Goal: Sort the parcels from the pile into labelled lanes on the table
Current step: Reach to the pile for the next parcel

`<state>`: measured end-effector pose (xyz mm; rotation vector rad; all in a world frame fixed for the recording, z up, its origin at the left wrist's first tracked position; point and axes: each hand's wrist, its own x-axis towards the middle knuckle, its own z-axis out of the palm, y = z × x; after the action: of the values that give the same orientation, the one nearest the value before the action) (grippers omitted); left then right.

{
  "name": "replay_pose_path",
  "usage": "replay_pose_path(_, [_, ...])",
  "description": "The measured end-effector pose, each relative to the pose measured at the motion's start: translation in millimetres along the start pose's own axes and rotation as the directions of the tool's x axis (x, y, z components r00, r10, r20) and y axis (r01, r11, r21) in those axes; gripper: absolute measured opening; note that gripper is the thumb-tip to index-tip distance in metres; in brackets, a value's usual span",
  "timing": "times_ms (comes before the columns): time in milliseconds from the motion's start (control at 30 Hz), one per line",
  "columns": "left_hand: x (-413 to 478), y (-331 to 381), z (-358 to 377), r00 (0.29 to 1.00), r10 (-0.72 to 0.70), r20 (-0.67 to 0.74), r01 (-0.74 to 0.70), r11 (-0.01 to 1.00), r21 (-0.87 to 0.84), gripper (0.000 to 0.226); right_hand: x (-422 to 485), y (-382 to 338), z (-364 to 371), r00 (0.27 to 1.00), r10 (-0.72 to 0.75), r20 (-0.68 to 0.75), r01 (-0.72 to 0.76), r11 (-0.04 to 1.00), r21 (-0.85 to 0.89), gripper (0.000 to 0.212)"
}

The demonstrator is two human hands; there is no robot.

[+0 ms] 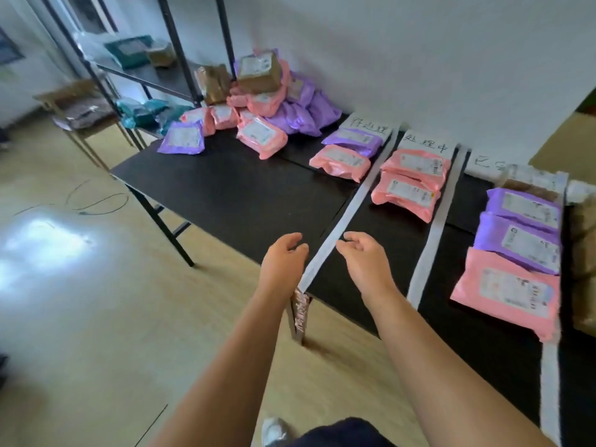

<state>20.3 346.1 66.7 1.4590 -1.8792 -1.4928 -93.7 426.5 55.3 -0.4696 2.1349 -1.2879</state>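
Both empty, fingers loosely curled, the left grip (283, 262) and right grip (364, 256) hover mid-frame above the surface (225, 191); the parcel pile (258, 101), upper centre, looks soft, light, slick, best pinched by an edge

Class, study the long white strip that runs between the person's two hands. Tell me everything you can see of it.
The strip is a long, narrow, flat white band, looking like paper or tape. It lies on the black table, running straight from the handwritten label near the wall to the table's front edge, dividing two lanes. A pink parcel lies close beside it. The left hand and right hand flank its near end, fingers loosely curled; whether they touch it cannot be told.
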Motion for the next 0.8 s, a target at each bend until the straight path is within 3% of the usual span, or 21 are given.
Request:
replay_pose_path(300, [53.3, -38.5, -132.5, 0.996, -0.050, -0.074, 0.049, 0.999, -0.019, 0.036, 11.2, -52.2, 135.1, 0.995, -0.026, 0.094, 0.025, 1.000, 0.006, 0.036])
replay_pose_path(533, [131.8, -38.0, -165.9, 0.997, -0.045, -0.060, 0.044, 0.999, -0.015, 0.036, 71.0, -85.5, 189.6, 0.997, -0.033, 0.073, 0.033, 0.999, 0.006, 0.035])
replay_pose_path(800, [252.0, -8.5, -191.5, 0.999, -0.037, -0.015, 0.038, 0.994, 0.105, 0.034, 183.9, -137.7, 245.7, 0.999, 0.024, 0.021, -0.025, 0.999, 0.023, 0.037])
